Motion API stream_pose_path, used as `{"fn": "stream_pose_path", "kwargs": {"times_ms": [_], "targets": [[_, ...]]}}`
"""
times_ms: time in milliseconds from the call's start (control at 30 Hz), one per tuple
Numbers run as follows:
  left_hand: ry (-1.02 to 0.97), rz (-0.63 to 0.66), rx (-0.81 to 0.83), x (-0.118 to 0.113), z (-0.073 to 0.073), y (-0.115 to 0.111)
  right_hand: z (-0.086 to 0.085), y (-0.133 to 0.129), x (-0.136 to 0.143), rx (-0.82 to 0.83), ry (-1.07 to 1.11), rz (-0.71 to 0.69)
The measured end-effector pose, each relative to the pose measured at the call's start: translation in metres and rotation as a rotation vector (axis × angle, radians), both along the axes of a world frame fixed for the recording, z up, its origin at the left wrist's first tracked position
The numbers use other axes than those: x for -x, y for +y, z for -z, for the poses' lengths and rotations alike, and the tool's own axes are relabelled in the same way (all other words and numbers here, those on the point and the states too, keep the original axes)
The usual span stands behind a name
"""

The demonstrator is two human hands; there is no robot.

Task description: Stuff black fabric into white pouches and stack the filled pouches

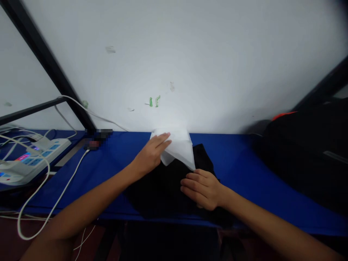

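Observation:
A thin white sheet, either paper or a paper-like fabric, stands partly raised near the wall with its lower corner pointing down. The fingers of my left hand are closed on its left side. Below and behind the sheet, a crumpled black cloth lies on the blue tabletop. My right hand is on the right part of this cloth, fingers together and curled over it, right beside the sheet's lower corner. The thumb is mostly hidden under the hand.
To the left are a white power strip with plugs and a looping white cable. The cable runs to a small dark device. A large black bag-like bundle fills the right side. A white wall rises behind the table.

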State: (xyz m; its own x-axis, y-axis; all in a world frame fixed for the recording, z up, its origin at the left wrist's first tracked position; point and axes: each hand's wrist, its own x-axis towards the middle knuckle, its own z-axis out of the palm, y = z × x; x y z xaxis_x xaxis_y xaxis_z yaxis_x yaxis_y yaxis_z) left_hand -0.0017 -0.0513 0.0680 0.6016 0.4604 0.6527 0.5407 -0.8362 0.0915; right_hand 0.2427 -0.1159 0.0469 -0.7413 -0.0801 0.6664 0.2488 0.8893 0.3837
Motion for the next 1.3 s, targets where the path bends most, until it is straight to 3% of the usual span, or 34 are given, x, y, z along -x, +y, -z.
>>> {"fn": "stream_pose_path", "kwargs": {"times_ms": [133, 233, 400, 500, 600, 700, 833, 967, 1100, 1167, 1300], "targets": [[-0.024, -0.054, -0.019, -0.003, -0.002, 0.057, -0.001, 0.001, -0.003, -0.009, -0.004, 0.009], [0.157, -0.113, 0.23, -0.009, 0.007, 0.096, 0.004, 0.003, -0.004, 0.045, -0.03, 0.029], [0.326, -0.041, 0.436, -0.011, 0.02, 0.123, 0.007, 0.007, -0.01, 0.205, -0.058, 0.097], [0.331, -0.04, 0.5, -0.012, 0.016, 0.111, 0.006, 0.008, -0.016, 0.295, -0.036, 0.174], [0.253, 0.022, 0.523, -0.02, 0.004, 0.075, 0.01, 0.01, -0.019, 0.415, -0.003, 0.228], [0.132, 0.345, 0.659, -0.033, -0.006, 0.024, 0.016, 0.012, -0.02, 0.483, 0.05, 0.241], [0.109, 0.296, 0.649, -0.034, -0.013, -0.02, 0.016, 0.012, -0.027, 0.487, 0.067, 0.229], [-0.077, 0.262, 0.659, -0.003, -0.017, -0.016, 0.006, 0.012, -0.042, 0.474, 0.096, 0.213], [-0.152, 0.321, 0.803, 0.031, -0.015, -0.005, 0.0, 0.013, -0.052, 0.552, 0.147, 0.224], [-0.084, 0.258, 0.803, 0.038, -0.011, -0.01, -0.001, 0.015, -0.054, 0.609, 0.14, 0.222], [0.189, 0.069, 0.647, 0.034, -0.005, -0.031, 0.0, 0.017, -0.057, 0.657, 0.128, 0.209]]}}
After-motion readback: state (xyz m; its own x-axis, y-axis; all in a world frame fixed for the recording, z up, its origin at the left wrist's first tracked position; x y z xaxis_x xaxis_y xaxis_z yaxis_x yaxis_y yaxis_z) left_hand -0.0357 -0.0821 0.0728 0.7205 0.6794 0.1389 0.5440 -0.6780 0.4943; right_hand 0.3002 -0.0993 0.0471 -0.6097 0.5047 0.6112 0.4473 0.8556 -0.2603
